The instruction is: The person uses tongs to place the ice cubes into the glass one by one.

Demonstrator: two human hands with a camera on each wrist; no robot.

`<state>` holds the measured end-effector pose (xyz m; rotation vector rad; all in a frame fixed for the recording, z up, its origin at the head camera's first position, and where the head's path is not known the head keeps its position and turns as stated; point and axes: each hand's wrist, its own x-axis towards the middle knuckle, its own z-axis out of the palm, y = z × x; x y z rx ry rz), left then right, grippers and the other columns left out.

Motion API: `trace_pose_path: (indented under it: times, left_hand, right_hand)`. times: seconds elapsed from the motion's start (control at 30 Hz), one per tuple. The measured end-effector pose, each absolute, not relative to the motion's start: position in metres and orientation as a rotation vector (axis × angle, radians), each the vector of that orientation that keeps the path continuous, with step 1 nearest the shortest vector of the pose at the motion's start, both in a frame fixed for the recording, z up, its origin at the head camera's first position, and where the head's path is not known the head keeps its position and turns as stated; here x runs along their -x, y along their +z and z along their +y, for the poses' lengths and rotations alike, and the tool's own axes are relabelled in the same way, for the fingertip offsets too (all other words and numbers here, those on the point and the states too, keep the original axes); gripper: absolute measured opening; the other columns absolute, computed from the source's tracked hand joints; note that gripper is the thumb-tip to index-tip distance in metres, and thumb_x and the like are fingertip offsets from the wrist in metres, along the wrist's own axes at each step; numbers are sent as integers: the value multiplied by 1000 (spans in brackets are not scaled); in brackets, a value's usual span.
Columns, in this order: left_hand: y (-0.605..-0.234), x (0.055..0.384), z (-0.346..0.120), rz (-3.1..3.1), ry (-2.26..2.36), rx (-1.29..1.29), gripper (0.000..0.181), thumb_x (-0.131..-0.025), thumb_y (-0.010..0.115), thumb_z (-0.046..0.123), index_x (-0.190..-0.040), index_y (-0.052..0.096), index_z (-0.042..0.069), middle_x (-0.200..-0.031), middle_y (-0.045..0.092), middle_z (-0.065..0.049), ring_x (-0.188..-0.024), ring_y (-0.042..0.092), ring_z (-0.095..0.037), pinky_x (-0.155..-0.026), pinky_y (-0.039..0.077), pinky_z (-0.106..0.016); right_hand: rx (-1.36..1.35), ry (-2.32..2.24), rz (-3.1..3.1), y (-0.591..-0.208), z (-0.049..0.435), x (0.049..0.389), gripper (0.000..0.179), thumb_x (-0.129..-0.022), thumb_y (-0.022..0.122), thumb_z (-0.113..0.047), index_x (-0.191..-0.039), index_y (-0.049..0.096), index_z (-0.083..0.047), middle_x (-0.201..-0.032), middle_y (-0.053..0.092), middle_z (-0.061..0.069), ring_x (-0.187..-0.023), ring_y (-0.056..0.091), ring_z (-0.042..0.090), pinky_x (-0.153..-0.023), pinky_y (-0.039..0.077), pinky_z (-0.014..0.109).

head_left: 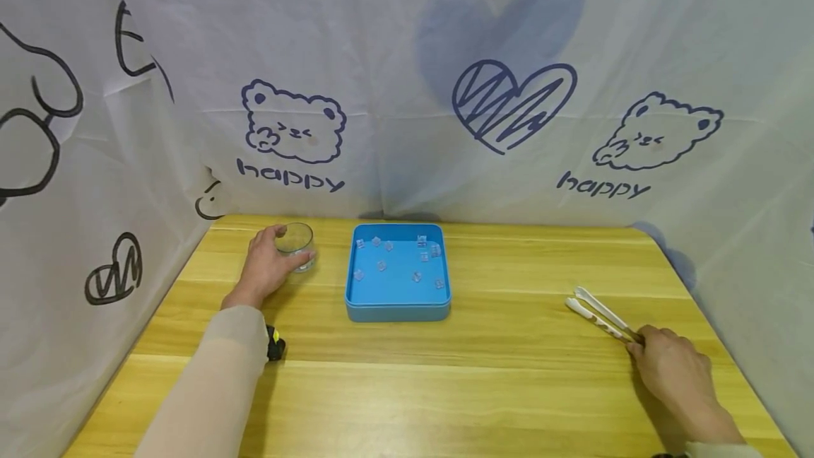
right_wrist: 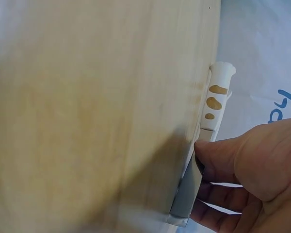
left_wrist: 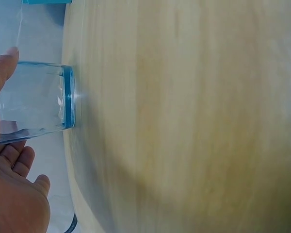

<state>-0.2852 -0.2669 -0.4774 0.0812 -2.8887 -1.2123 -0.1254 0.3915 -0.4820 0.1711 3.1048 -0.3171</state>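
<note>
A clear drinking glass (head_left: pixel 295 240) stands upright on the wooden table's back left. My left hand (head_left: pixel 267 268) holds it from the side, thumb (left_wrist: pixel 6 68) on one side of the wall and fingers on the other. White-tipped metal tongs (head_left: pixel 600 316) lie low over the table's right side, tips apart and pointing back left. With thumb and fingers, my right hand (head_left: pixel 675 366) pinches their metal arms. Brown patches mark the tong tip (right_wrist: pixel 216 99) in the right wrist view. Between the hands is a blue square tray (head_left: pixel 398 313) with several small clear cubes (head_left: pixel 381 265) scattered inside.
The wooden table (head_left: pixel 407 387) meets a white cloth (head_left: pixel 394 161) with bear and heart drawings along its back edge. More cloth hangs at the left and right. A black band with a yellow mark (head_left: pixel 275 343) shows beside the left sleeve.
</note>
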Motion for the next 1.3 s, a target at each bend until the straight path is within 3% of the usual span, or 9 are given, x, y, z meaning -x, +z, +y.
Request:
trace_pose_path:
  times: [0.6,0.83,1.3]
  left_hand:
    - [-476,276,-268,-2897,-1207,-77,99,-92,80,48,-160,29,-3,-164,33,-26,-154,23,-45,-126,25,-61]
    - [-475,268,-271,-2903,-1222,-77,100,-92,79,50,-161,28,-2,-163,34,-26,-153,23,-45,-123,28,-62]
    - [-472,247,-267,-2918,-1201,-42,96,-92,80,49,-158,32,-2,-156,41,-26,-146,29,-44,-119,33,-63]
  right_hand:
    - [-144,-262,3091,-484,390,126,24,-102,64,-19,-103,66,5,-82,64,19,-70,62,40,-53,49,57]
    - [-164,-264,3063,-483,390,128,28,-102,64,-20,-110,66,7,-85,65,19,-72,62,39,-53,49,55]
    - [-168,-279,3033,-480,390,132,28,-103,63,-21,-108,66,7,-84,65,19,-72,62,39,-53,49,55]
